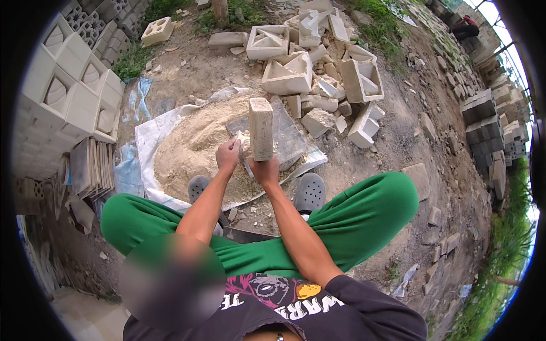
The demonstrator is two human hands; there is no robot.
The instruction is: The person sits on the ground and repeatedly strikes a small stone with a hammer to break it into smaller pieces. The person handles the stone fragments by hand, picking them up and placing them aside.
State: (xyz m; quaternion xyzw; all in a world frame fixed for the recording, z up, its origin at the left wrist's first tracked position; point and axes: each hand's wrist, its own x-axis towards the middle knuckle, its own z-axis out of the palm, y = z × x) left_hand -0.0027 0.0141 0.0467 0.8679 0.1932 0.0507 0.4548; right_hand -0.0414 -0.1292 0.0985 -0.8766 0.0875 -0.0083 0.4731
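Note:
My right hand (265, 170) is closed below a long, pale block that looks like the head of a wooden mallet (261, 128). It is raised over the work spot, and any handle is hidden in my fist. Just to the left, my left hand (228, 154) pinches a small pale chunk of broken block (243, 138). Under both hands lies a flat grey slab (287, 133), partly covered by crumbs. A heap of sandy crushed material (187, 139) spreads beside it on a white woven sack (147, 145).
Broken cream-coloured decorative blocks (287, 73) are piled beyond the slab. Stacked blocks (68, 85) and thin boards (94, 165) stand at the left. Grey blocks (483, 122) are stacked at the far right. My feet in grey clogs (310, 191) flank the sack's near edge. Another person (466, 27) is far off, upper right.

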